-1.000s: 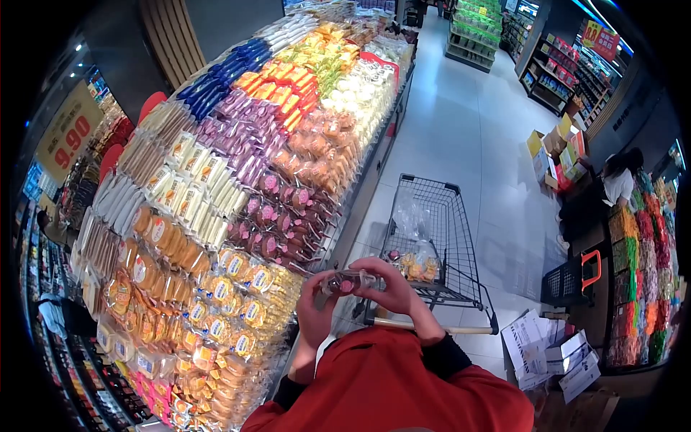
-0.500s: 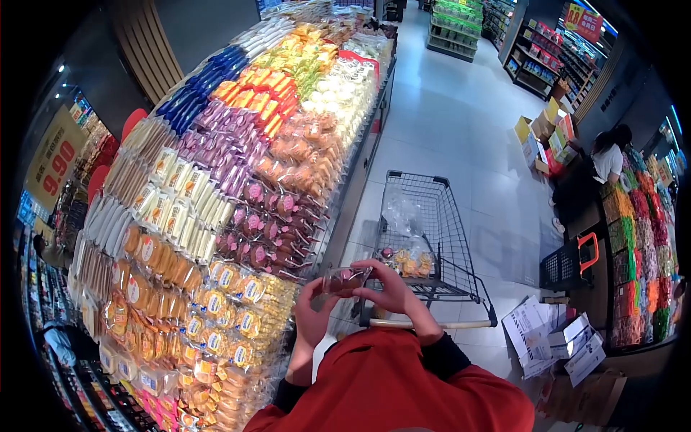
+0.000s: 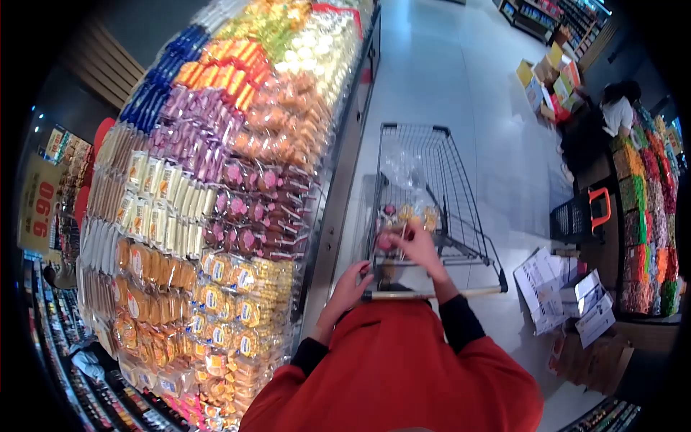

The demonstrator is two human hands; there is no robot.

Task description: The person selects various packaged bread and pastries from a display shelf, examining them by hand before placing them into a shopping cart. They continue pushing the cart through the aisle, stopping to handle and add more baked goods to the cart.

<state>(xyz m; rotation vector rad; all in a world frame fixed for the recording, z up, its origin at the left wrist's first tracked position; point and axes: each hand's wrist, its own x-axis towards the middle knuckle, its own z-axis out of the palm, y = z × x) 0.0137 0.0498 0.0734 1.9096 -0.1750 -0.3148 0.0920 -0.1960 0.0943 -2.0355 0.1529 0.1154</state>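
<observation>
Head view: hands split, snack pack out over the cart.
L hand point(image 3: 351, 286) loose and empty, fingers spread just by the cart handle point(image 3: 446, 292). R hand point(image 3: 416, 247) pinched on the clear snack pack point(image 3: 387, 241) w/ pink label, above the near end of the cart point(image 3: 461, 187), bagged goods point(image 3: 412, 214) under it. Snack display point(image 3: 216, 180) crowds the left; cardboard boxes point(image 3: 568, 288) on the floor to the right, a person point(image 3: 612, 115) far off. Vs. 0.5 s ago: both hands held the pack together by the chest, now apart, pack farther fwd.
</observation>
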